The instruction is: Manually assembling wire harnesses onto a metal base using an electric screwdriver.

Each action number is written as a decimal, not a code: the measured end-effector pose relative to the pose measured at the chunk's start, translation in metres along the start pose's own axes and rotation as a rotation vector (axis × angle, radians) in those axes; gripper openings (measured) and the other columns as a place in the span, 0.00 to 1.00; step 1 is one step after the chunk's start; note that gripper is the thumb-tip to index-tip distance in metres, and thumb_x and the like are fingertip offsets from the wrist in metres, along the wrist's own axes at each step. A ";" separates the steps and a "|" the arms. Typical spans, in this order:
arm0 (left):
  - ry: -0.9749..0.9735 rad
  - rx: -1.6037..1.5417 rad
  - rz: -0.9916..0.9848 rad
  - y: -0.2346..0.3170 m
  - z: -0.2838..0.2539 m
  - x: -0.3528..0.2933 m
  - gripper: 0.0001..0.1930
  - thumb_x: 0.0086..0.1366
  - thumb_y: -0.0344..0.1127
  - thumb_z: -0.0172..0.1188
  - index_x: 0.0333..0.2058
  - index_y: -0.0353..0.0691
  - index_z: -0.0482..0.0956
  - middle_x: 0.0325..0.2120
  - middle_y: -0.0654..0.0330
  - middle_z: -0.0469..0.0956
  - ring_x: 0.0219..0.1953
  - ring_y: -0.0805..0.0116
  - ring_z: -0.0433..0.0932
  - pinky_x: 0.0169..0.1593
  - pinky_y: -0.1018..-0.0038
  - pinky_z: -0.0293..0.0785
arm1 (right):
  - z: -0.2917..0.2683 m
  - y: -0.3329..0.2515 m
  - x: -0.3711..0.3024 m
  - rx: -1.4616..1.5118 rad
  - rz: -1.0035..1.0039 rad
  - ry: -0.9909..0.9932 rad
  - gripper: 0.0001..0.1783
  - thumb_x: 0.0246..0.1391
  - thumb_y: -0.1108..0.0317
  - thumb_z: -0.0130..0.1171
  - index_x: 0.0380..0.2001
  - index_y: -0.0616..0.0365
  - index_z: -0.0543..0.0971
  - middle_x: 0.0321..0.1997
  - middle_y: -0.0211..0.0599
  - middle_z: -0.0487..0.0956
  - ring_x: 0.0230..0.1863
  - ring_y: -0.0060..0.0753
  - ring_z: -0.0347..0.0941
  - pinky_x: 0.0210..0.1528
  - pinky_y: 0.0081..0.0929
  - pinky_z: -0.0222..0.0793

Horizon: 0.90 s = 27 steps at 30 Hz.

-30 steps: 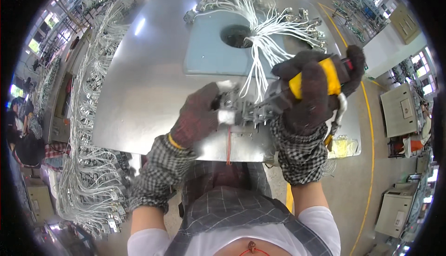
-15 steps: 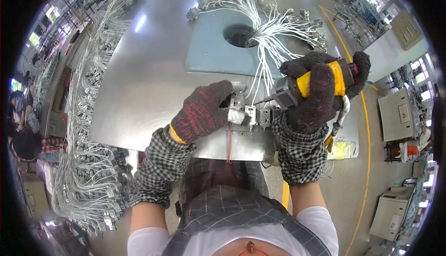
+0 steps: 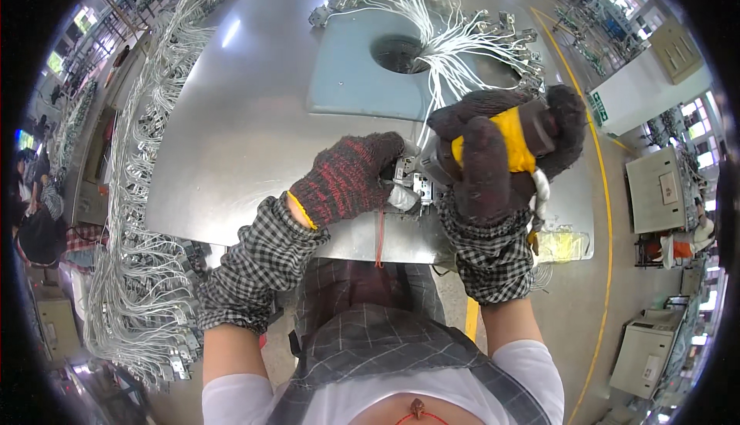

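Observation:
A power screwdriver [image 3: 512, 136] with a yellow band is gripped in my right hand [image 3: 487, 174], which wears a dark knit glove. Its tip is hidden behind the tool body and glove, close to a small metal-and-white wiring fitting [image 3: 422, 185]. From the left, my left hand [image 3: 345, 180], in a red-and-black knit glove with white-wrapped fingertips, pinches that fitting at the near part of the metal tabletop [image 3: 231, 147]. White wires [image 3: 433, 101] run from beside the fitting up to a larger bundle. A thin red cord [image 3: 380, 238] hangs over the table edge below my left hand.
Beyond my hands lies a blue-grey board [image 3: 347, 78] with a round hole, where the white wire bundle [image 3: 455, 51] spreads toward several metal fittings. Many wired fittings hang in a long row [image 3: 131, 217] at left. A yellow clear-wrapped pack [image 3: 564, 246] sits at the table's right corner.
My right hand has moved left with the screwdriver, bringing it over the fitting; the slim tip, visible before, is now hidden. My left hand has shifted slightly right, still holding the fitting.

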<state>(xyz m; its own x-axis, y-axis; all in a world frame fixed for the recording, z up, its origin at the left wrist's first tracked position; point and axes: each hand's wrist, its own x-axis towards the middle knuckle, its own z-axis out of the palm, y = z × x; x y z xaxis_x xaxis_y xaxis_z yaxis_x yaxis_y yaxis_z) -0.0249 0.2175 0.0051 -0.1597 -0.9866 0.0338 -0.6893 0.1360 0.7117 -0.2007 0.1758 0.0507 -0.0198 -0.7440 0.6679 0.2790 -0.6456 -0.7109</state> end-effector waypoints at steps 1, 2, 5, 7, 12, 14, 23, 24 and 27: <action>0.039 0.019 0.033 -0.002 0.001 0.000 0.33 0.50 0.51 0.81 0.54 0.50 0.82 0.41 0.57 0.88 0.45 0.52 0.87 0.48 0.59 0.83 | 0.001 -0.001 -0.001 0.112 -0.021 -0.016 0.47 0.61 0.76 0.66 0.76 0.44 0.51 0.53 0.47 0.80 0.39 0.39 0.85 0.41 0.45 0.89; 0.032 0.042 0.031 -0.003 0.002 0.001 0.32 0.51 0.51 0.81 0.54 0.50 0.82 0.41 0.57 0.88 0.45 0.52 0.87 0.47 0.59 0.83 | 0.000 -0.005 -0.006 0.206 0.025 0.023 0.48 0.61 0.77 0.67 0.76 0.44 0.51 0.53 0.47 0.80 0.38 0.39 0.85 0.40 0.45 0.89; 0.022 -0.007 -0.007 -0.005 0.005 0.001 0.31 0.52 0.49 0.80 0.54 0.49 0.82 0.41 0.56 0.87 0.44 0.50 0.87 0.47 0.58 0.82 | -0.008 0.001 -0.014 0.272 0.137 0.009 0.41 0.65 0.71 0.62 0.75 0.46 0.54 0.56 0.46 0.79 0.44 0.39 0.83 0.46 0.44 0.86; -0.022 0.031 0.003 -0.007 0.001 0.002 0.29 0.55 0.48 0.78 0.54 0.49 0.82 0.40 0.54 0.87 0.44 0.49 0.87 0.47 0.58 0.82 | -0.017 0.015 -0.017 0.328 0.218 -0.054 0.37 0.67 0.67 0.60 0.74 0.48 0.56 0.58 0.45 0.78 0.48 0.39 0.81 0.51 0.44 0.84; -0.175 -0.095 0.251 -0.027 -0.040 0.038 0.25 0.62 0.47 0.73 0.55 0.44 0.81 0.44 0.49 0.86 0.44 0.52 0.88 0.48 0.59 0.82 | -0.049 0.034 -0.021 0.614 0.424 -0.198 0.29 0.73 0.57 0.53 0.72 0.53 0.61 0.62 0.43 0.76 0.57 0.39 0.78 0.62 0.42 0.78; -0.059 0.124 0.162 -0.044 -0.064 0.077 0.33 0.64 0.41 0.72 0.68 0.46 0.74 0.59 0.48 0.81 0.55 0.56 0.84 0.60 0.60 0.80 | -0.059 0.033 -0.015 0.665 0.407 -0.299 0.28 0.76 0.53 0.50 0.71 0.54 0.63 0.64 0.42 0.75 0.61 0.39 0.77 0.66 0.41 0.76; 0.356 0.861 0.501 -0.106 -0.045 0.321 0.20 0.65 0.33 0.59 0.56 0.49 0.82 0.54 0.55 0.80 0.62 0.52 0.76 0.67 0.57 0.70 | -0.037 0.016 -0.013 0.443 0.974 -0.110 0.37 0.50 0.41 0.68 0.53 0.58 0.78 0.42 0.40 0.83 0.37 0.37 0.79 0.43 0.36 0.78; 0.316 0.877 0.491 -0.112 -0.038 0.348 0.18 0.66 0.34 0.59 0.54 0.48 0.83 0.54 0.54 0.80 0.61 0.52 0.77 0.66 0.57 0.72 | -0.040 0.010 -0.011 0.217 0.885 -0.177 0.30 0.51 0.47 0.69 0.49 0.59 0.79 0.42 0.39 0.83 0.39 0.36 0.80 0.45 0.37 0.79; 0.026 0.941 0.408 -0.138 -0.036 0.411 0.14 0.68 0.35 0.58 0.51 0.47 0.84 0.54 0.51 0.81 0.58 0.52 0.80 0.60 0.57 0.77 | -0.050 0.003 -0.001 -0.453 0.369 -0.466 0.18 0.46 0.67 0.76 0.40 0.63 0.84 0.40 0.40 0.87 0.40 0.38 0.84 0.48 0.39 0.82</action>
<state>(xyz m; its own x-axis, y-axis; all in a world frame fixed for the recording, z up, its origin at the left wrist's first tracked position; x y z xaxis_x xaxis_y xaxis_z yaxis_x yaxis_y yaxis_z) 0.0302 -0.2098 -0.0540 -0.4986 -0.8494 0.1730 -0.8626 0.4665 -0.1956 -0.2474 0.1661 0.0367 0.4355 -0.8411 0.3209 -0.2357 -0.4506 -0.8610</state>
